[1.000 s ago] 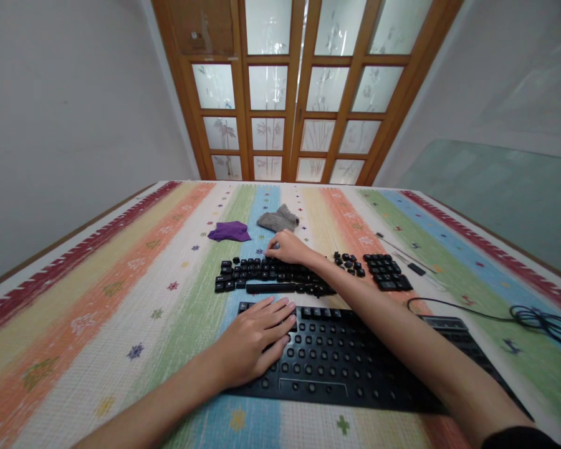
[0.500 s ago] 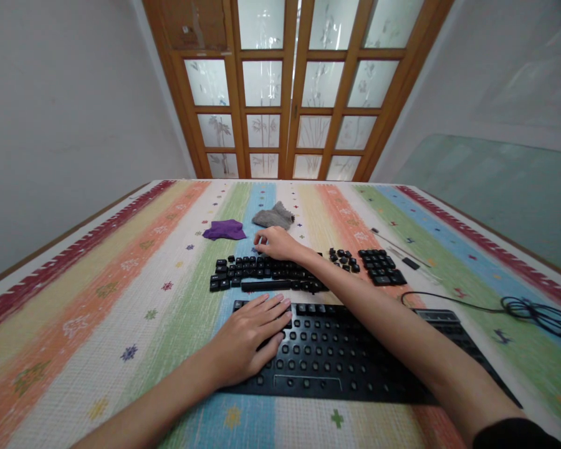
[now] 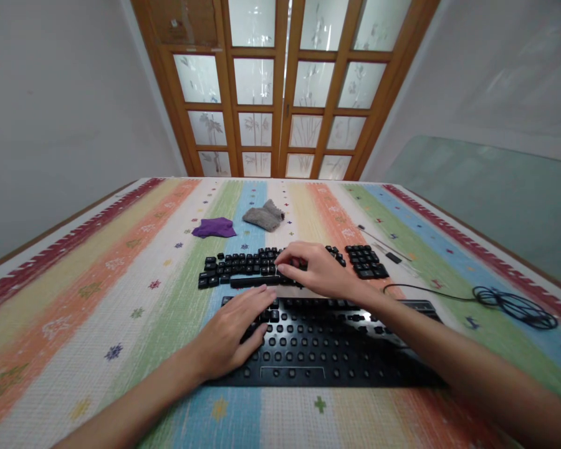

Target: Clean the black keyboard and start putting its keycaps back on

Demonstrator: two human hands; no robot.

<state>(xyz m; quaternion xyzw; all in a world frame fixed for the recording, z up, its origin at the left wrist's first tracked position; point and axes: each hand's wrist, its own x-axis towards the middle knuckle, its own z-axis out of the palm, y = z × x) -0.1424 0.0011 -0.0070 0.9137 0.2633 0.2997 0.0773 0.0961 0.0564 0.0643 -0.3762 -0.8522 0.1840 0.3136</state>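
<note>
A black keyboard [image 3: 303, 357] lies before me; most of its key positions are bare, with keycaps along the top row. My left hand [image 3: 234, 329] rests on its left end, fingers stretched out and thumb apart. Just beyond it are several loose black keycaps [image 3: 238, 265] in rows, with a long space bar [image 3: 252, 282] at their near side. My right hand [image 3: 311, 268] is over the right part of these rows, thumb and forefinger pinched together. Whatever the pinch may hold is hidden among the dark keycaps.
Beyond the keycaps lie a purple cloth [image 3: 214, 227] and a grey cloth [image 3: 264, 216]. To the right are a block of number-pad keycaps [image 3: 367, 262], a thin rod [image 3: 386, 243], a small black piece [image 3: 393, 257] and a coiled cable [image 3: 514, 305]. A striped tablecloth [image 3: 168, 337] covers the table.
My right hand has drawn back from the far edge of the keycap rows to above their right part, still pinched. The left hand stays on the keyboard. The whole view has shifted slightly.
</note>
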